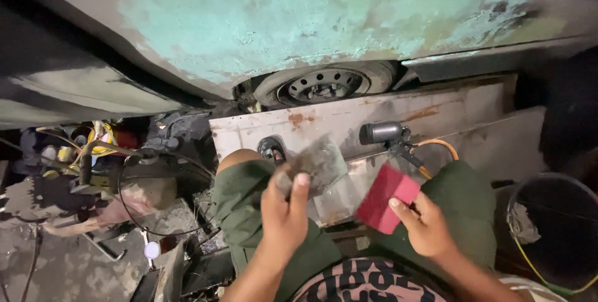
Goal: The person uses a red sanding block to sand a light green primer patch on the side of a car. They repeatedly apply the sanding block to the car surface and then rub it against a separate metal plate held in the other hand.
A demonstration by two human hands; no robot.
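Head view: the left hand [283, 211] is clamped, thumb on top, on a worn grey abrasive sheet [317, 163], lifted clear of the lap, seemingly for inspection; the right hand [425, 224] pinches the lower corner of a red sanding block [386, 198], just right of the sheet, face tilted up. Beyond the sheet, a rusted metal panel [349, 121] carries a grey spray gun [386, 134]; above it sit a wheel [324, 84] and the car body [280, 15] with its patchy teal surface.

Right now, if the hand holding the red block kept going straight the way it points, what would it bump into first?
Probably the spray gun. The right hand points its red block up and a little left, and the gun lies just beyond, on the rusty metal sheet. Depth is hard to judge, so it might pass above.
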